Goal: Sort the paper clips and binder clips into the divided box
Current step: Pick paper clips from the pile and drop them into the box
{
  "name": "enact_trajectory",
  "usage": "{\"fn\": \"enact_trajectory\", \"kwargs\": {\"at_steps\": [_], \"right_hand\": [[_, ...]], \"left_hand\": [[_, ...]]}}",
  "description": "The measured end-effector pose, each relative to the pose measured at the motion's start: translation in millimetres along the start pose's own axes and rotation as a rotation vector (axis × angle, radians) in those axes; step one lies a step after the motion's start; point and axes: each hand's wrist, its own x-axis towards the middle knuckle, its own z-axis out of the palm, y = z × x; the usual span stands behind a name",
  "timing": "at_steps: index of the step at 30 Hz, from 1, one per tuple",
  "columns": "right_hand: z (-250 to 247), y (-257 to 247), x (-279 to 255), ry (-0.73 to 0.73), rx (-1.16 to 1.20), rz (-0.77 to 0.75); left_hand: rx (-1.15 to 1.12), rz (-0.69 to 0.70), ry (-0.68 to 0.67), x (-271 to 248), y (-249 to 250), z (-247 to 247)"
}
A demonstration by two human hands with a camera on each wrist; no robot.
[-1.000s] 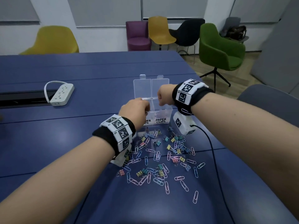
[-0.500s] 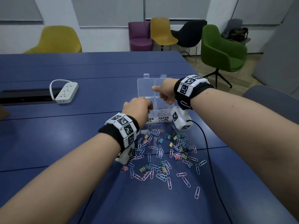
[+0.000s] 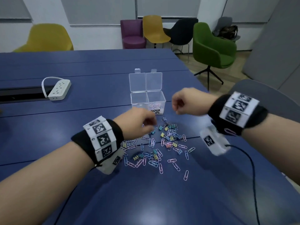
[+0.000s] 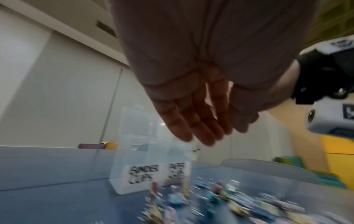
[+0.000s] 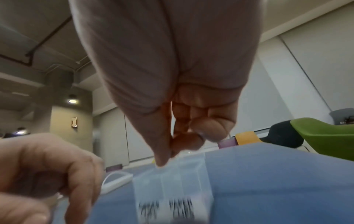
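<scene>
Dim, even overhead light; head view bends at edges; wrist views motion-blurred, clips [image 4: 220,201] smeared, box labels [image 5: 166,210] unreadable.

Blue desk [image 3: 81,65], jointed in long seams. At centre, a clear divided box [image 3: 147,99] with both lids tipped back, front labelled for binder clips and paper clips. Just in front, a loose scatter of pastel paper clips [image 3: 175,165] mixed with small coloured binder clips [image 3: 168,128]. Far left, a white power strip [image 3: 60,89] beside a dark cable slot [image 3: 21,95]. Thin black cable [image 3: 253,169] trailing across the right side.
</scene>
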Motion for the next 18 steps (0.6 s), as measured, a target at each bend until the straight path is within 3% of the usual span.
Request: {"fn": "enact_trajectory", "kwargs": {"at_steps": [3, 5, 10, 18], "right_hand": [[31.0, 12.7, -39.6, -0.233, -0.090, 0.058], [53.5, 19.7, -57.9, -0.313, -0.129, 0.069], [85.0, 26.8, -74.8, -0.267, -0.103, 0.076], [86.6, 22.9, -86.0, -0.277, -0.031, 0.038]], "left_hand": [[-0.003, 0.076, -0.169, -14.0, 24.6, 17.3], [0.056, 0.100, -0.287, -15.0, 36.6, 31.8], [0.253, 0.114, -0.461, -9.1, 46.2, 46.9], [0.195, 0.055, -0.395, -9.0, 39.6, 55.2]]}}
